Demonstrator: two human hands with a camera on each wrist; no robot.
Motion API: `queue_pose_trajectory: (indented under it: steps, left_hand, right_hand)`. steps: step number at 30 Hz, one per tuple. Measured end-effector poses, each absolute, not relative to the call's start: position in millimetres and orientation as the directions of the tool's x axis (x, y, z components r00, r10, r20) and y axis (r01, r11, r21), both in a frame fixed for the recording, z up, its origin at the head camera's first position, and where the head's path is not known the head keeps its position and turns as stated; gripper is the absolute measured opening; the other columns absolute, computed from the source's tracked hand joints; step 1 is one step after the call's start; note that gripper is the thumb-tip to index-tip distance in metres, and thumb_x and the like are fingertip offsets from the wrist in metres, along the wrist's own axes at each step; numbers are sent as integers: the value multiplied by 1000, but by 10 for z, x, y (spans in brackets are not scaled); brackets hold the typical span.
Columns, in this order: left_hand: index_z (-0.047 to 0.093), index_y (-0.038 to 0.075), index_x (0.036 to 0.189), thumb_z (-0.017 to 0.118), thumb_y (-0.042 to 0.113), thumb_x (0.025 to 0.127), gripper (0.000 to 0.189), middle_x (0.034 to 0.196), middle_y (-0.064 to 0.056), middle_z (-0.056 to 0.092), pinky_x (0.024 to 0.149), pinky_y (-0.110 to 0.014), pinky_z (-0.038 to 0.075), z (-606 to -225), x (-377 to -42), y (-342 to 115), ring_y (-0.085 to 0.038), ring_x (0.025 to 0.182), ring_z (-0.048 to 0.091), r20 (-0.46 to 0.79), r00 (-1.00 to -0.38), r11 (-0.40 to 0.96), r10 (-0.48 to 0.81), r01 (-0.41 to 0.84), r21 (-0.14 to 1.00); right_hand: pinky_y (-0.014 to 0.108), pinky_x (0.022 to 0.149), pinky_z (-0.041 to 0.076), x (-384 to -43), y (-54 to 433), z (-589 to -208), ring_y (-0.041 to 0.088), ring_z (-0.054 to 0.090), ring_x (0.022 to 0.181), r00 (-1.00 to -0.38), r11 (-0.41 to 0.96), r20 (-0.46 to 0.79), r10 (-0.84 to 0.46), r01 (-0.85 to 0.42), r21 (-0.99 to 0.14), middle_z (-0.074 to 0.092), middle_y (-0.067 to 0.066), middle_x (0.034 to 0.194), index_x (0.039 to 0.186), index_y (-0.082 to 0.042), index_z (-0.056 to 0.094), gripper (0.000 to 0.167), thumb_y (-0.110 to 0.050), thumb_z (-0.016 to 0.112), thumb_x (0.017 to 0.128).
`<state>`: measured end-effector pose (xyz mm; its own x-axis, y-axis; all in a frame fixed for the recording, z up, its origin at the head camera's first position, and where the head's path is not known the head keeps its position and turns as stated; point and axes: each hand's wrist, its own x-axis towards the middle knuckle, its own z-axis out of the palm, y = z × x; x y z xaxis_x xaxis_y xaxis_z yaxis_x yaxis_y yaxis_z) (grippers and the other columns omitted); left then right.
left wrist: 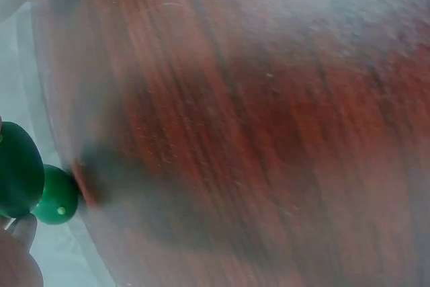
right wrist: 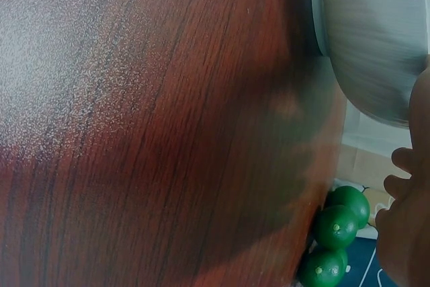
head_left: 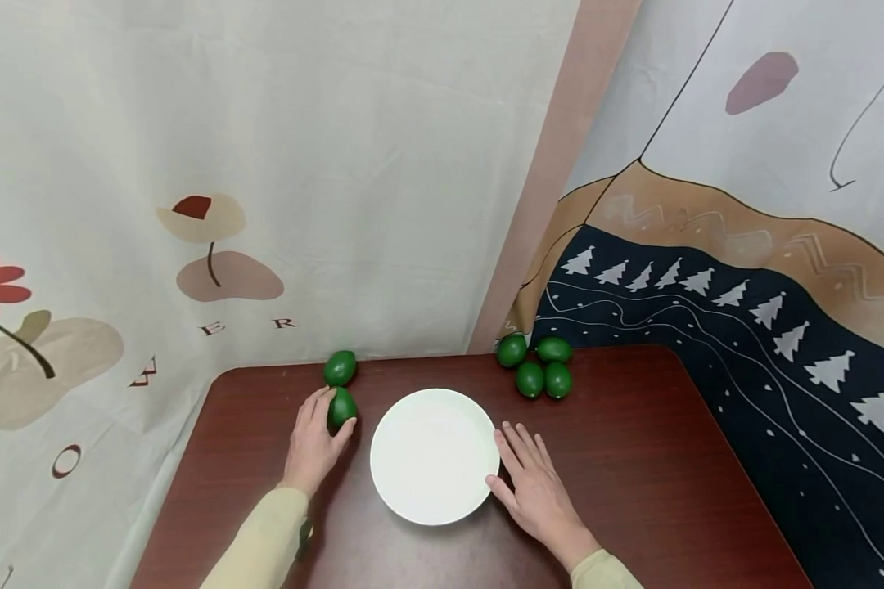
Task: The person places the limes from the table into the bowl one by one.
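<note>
- The left hand (head_left: 315, 442) is partly closed: the thumb and the fingers bend around one green fruit (head_left: 344, 407) and have hold of it.
- This green fruit is smooth and rounded, a little longer than wide. It is at the left of the dish, near the far side of the table; whether it touches the wood, I cannot tell.
- A second fruit (head_left: 340, 368), of the same glossy green, lies just behind it, close to the table edge. In the left wrist view it shows a small pale spot on its skin.
- The right hand (head_left: 534, 491) is spread, with fingers nearly straight; it grips nothing, and the thumb and fingertips are at the right rim of the dish.
- The white dish (head_left: 435, 456) is round and smooth, in the middle between the hands. From the right wrist it shows a curved side and a narrow foot.
- Four green fruits (head_left: 529, 379) lie in a group at the far right, beyond the dish.
- The table (head_left: 633, 474) has a reddish-brown surface with streaky wood grain and a soft shine.
- Behind hangs a pale cloth (head_left: 383, 164), lightly creased, printed with flowers and letters.
</note>
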<state>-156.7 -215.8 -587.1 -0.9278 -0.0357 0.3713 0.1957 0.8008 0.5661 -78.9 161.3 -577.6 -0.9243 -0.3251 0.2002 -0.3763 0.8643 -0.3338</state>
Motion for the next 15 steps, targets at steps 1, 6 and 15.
queue_pose_trajectory:
  steps: [1, 6, 15]
  left_hand:
    - [56, -2, 139, 84, 16, 86, 64, 143, -23, 51, 101, -62, 51, -5859, -1572, -2148, -41, 129, 50, 371, -928, 799, -35, 197, 568]
    - [55, -1, 140, 84, 18, 87, 63, 144, -21, 51, 102, -61, 51, -5809, -1593, -2101, -41, 130, 50, 368, -929, 793, -34, 199, 576]
    - [54, 1, 141, 83, 20, 87, 64, 147, -19, 50, 103, -60, 51, -5749, -1614, -2036, -39, 132, 50, 359, -933, 784, -24, 205, 586]
  right_hand:
    - [58, 124, 26, -789, 1613, -5776, 34, 31, 154, -925, 866, 198, -325, -375, -331, 38, 14, 164, 158, -8, 43, 70, -45, 61, 101]
    - [57, 124, 26, -790, 1612, -5774, 34, 31, 154, -924, 866, 197, -326, -376, -331, 38, 14, 164, 158, -9, 43, 70, -45, 61, 101]
    - [58, 124, 26, -786, 1607, -5769, 34, 31, 154, -925, 863, 203, -322, -375, -338, 38, 14, 164, 157, -8, 44, 70, -45, 62, 101]
